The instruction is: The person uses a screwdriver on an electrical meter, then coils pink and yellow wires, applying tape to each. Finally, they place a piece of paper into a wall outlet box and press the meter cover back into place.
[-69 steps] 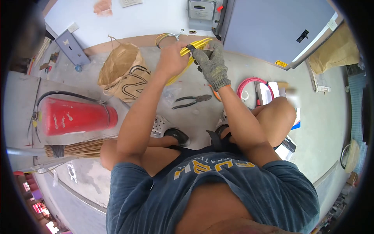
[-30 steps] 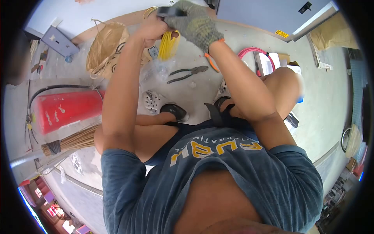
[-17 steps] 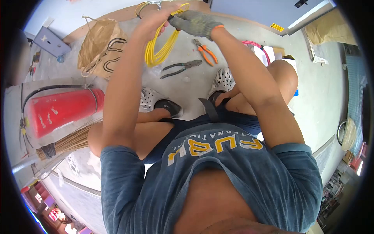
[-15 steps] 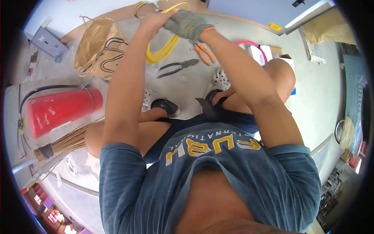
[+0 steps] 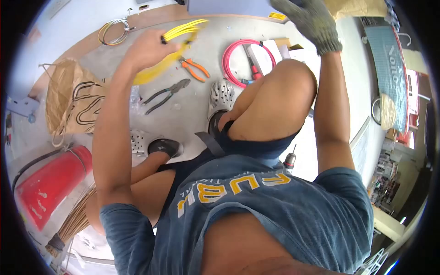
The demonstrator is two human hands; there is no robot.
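My bare left hand (image 5: 149, 51) is closed around a coil of yellow cable (image 5: 183, 31), bound with a black tie near the fingers. The coil's lower loop hangs blurred below the hand. In a grey-green work glove, my right hand (image 5: 314, 25) is raised at the top right with fingers apart, holding nothing visible. Part of its fingertips is cut off by the view's edge. On the floor between my arms lie orange-handled pliers (image 5: 196, 70) and dark-handled pliers (image 5: 167, 95).
A pink cable coil (image 5: 228, 57) lies by white boxes. A smaller wire coil (image 5: 110, 34) sits at the wall. On the left are a brown paper bag (image 5: 75, 103), a red fire extinguisher (image 5: 52, 185) and a broom (image 5: 75, 220). A power drill (image 5: 289, 160) shows beside my leg.
My hands have come apart: the left holds the yellow cable coil, while the gloved right has moved away to the right and opened. The view has shifted right, revealing the whole pink coil.
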